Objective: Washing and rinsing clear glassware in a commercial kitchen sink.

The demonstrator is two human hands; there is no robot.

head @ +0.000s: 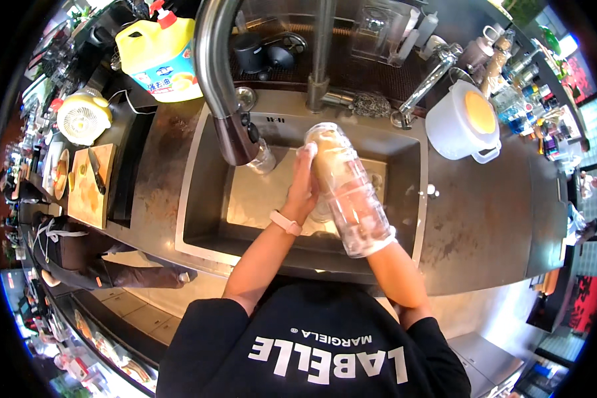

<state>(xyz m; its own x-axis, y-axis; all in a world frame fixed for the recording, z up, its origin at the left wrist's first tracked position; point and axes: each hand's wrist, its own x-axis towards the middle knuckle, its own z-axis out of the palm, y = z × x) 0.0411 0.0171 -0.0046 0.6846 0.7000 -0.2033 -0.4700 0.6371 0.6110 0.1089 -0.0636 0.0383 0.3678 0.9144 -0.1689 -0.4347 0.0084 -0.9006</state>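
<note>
Over a stainless steel sink [194, 199], my left hand [303, 181] grips a tall clear container [355, 199] near its closed upper end. Inside it is my right hand [350, 186], reaching in through the open end up to the forearm, with something yellowish, seemingly a sponge, at its fingers. White suds cling to the rim by my right wrist and to my left fingertips. Another clear vessel [262, 161] stands in the sink's back left corner, partly behind the faucet head [236, 142]. More clear items lie on the sink floor below my hands, partly hidden.
A yellow detergent jug [161, 59] and a small fan [83, 118] stand at the left, near a cutting board [89, 199] with a knife [96, 171]. A steel scourer [371, 105] lies behind the sink. At right stands a white lidded pitcher [460, 122]. A person [74, 251] stands at far left.
</note>
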